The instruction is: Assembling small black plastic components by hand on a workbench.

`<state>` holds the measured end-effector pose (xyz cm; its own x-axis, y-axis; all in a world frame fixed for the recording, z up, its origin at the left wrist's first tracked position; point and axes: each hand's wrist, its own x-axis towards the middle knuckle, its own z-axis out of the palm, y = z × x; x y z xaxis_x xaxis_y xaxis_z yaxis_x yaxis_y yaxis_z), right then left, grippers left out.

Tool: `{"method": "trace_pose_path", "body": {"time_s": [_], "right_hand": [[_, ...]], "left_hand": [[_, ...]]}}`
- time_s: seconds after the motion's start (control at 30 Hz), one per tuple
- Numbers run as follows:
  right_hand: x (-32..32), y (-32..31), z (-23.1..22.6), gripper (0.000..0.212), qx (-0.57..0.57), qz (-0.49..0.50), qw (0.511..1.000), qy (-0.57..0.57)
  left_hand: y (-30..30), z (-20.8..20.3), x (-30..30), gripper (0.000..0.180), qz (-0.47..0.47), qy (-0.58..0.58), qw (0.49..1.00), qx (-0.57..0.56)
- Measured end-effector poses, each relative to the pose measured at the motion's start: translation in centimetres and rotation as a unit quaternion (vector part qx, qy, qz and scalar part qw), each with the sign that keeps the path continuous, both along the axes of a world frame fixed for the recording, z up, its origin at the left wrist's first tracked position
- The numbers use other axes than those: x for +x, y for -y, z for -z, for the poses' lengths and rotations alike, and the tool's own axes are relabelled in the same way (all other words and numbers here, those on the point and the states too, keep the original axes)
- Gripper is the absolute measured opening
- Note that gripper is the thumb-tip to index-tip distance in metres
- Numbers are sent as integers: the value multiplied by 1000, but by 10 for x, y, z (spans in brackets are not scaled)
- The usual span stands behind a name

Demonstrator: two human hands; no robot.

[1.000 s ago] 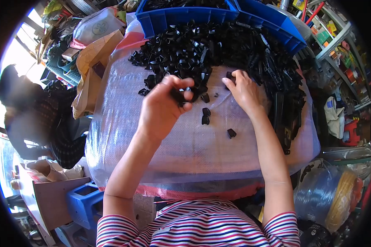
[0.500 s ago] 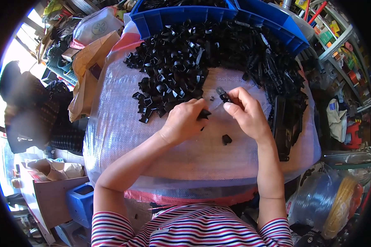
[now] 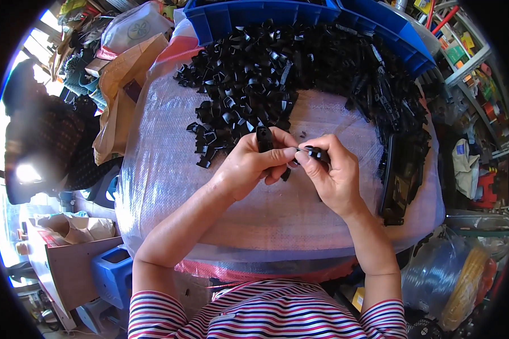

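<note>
Open room, hands (image 3: 340, 176) to sheet edge (image 3: 277, 259)

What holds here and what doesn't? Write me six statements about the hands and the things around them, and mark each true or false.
1. The left hand and right hand are close together. True.
2. The left hand holds nothing. False: it holds a black piece.
3. The right hand holds a small black part. True.
4. A blue bin stands at the far side of the black heap. True.
5. The brown paper is right of the heap. False: it is on the left.
6. The sleeves are plain. False: they are striped.
</note>
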<state>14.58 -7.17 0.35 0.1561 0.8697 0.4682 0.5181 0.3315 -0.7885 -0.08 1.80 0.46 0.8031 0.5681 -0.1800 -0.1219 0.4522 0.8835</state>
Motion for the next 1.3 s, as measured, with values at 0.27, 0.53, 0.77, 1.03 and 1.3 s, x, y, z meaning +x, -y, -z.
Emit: {"method": "trace_pose_path", "body": {"time_s": [0.27,0.53,0.77,1.03,1.3], "right_hand": [[-2,4,-2,19,-90,1,992,-93],[0,5,-10,24,-110,-26,993,-42],[0,7,-13,25,-141,-41,988,-51],[-18,7,-5,27,-142,-18,984,-102],[-12,-10,-26,33,-109,-38,991,-67]], "left_hand": [[-8,10,-5,13,-89,31,995,-34],[-8,3,-4,13,-151,12,982,111],[-1,1,-4,10,-182,19,969,166],[25,-4,-2,3,-235,-64,917,316],[6,-9,4,20,-108,73,987,92]]}}
